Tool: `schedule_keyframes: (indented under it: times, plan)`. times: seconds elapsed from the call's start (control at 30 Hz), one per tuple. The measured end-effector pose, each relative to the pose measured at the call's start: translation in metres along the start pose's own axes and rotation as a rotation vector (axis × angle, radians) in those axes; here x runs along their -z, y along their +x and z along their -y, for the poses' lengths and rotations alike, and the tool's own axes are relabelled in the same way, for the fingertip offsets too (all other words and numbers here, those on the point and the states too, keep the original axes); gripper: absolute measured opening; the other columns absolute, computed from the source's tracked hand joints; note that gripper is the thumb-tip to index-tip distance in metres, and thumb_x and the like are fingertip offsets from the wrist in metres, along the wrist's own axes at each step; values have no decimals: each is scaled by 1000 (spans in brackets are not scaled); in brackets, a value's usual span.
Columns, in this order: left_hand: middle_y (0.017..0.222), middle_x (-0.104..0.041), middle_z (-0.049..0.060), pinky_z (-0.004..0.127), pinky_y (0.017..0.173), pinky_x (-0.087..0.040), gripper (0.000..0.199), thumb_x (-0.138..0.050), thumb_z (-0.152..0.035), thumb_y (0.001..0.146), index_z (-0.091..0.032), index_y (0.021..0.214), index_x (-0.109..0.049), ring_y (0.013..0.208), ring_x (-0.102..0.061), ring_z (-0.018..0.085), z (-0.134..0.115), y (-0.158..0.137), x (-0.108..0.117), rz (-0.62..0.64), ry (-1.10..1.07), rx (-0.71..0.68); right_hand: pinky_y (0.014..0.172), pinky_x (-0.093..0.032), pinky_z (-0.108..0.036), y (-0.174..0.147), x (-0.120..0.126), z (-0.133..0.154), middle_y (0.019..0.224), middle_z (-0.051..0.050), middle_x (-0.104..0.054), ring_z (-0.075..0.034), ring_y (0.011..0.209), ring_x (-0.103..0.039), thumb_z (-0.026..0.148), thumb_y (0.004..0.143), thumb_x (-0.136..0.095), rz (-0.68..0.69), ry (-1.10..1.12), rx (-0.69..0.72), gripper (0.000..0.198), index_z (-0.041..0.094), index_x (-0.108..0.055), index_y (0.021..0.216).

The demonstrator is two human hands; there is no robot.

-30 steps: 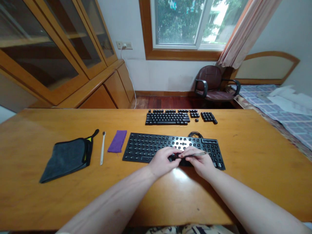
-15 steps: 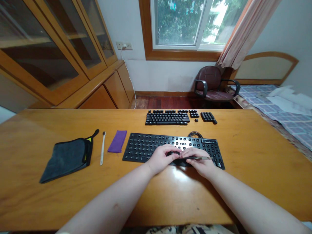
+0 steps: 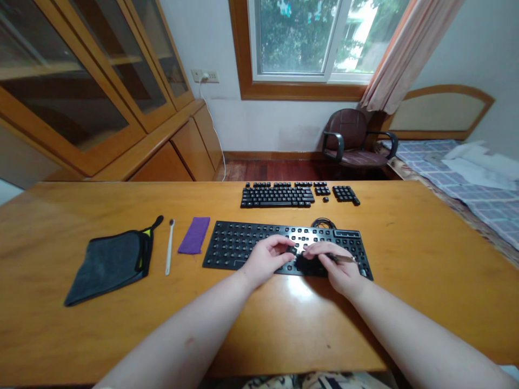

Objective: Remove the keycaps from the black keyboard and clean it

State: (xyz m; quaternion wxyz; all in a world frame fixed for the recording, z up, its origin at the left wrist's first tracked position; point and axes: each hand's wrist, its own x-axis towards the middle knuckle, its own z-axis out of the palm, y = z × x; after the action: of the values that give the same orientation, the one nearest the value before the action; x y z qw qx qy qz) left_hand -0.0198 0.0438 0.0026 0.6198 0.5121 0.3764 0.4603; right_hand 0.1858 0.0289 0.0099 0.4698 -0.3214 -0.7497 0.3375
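A black keyboard base (image 3: 231, 246), its keycaps off, lies on the desk under both hands. My left hand (image 3: 271, 259) is over its middle, thumb and forefinger closing around a small black piece (image 3: 292, 250) that looks like a keycap. Just to the right, my right hand (image 3: 336, 267) grips a slim dark tool (image 3: 343, 259) with a metallic end pointing right; its exact kind is unclear. The right fingertips hover at the keyboard's surface, close to the left ones. Behind the base, rows of removed black keycaps (image 3: 278, 195) are laid out in keyboard order.
Left of the keyboard lie a purple cloth (image 3: 194, 235), a white-handled brush (image 3: 169, 248) and a dark grey cloth (image 3: 109, 265) with a loop. A coiled cable (image 3: 323, 222) sits behind the base. Beyond the wooden desk (image 3: 259, 335) stands a chair (image 3: 351, 138).
My hands have drawn slightly apart. The right hand has turned the tool, which now tilts instead of lying level across the fingers; a small black piece shows at my left fingertips.
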Motion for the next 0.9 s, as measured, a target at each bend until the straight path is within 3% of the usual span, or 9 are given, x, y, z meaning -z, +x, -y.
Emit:
schedule_keyframes:
  times: [0.07,0.23,0.5,0.63,0.73,0.9]
  plan:
    - [88,-65,4,35,89,-45,25,-75,-18,61,-16,83,-64,89,-60,17,0,0,-2,9,-9,0,68,-51,-31,-1,2,-3,77,-5,-64,-16,73,-62,24,92,-42,-44,-139,-35,20,21,-61,99]
    - [86,-63,2,33,86,-46,29,-77,-14,58,-15,81,-59,83,-60,14,0,-3,-4,57,-41,42,55,-46,-24,5,3,-3,61,0,-61,-12,53,-57,33,83,-60,88,-430,24,23,19,-61,101]
    - [80,-58,1,30,78,-49,27,-78,-20,60,-15,75,-56,76,-59,12,-1,-7,-7,134,66,-4,59,-45,-23,8,0,0,61,0,-64,-12,55,-59,34,83,-60,193,-473,158,21,22,-65,98]
    - [91,-58,4,33,86,-46,26,-76,-15,61,-17,80,-59,88,-58,16,-2,-7,-4,131,161,-144,56,-44,-24,6,2,1,59,1,-62,-12,52,-57,27,81,-59,117,-520,193,18,22,-64,98]
    - [94,-59,6,34,89,-45,22,-71,-15,67,-17,85,-60,94,-57,18,-2,-6,0,61,259,-220,56,-44,-25,21,18,1,60,-1,-62,-13,52,-56,30,81,-57,35,-631,102,19,21,-65,96]
    - [85,-62,5,31,81,-48,5,-63,-18,74,-16,79,-61,84,-59,16,-2,-3,4,-88,364,-207,55,-41,-24,82,69,-22,66,-1,-63,-14,57,-56,36,77,-60,-36,-825,-283,26,21,-66,96]
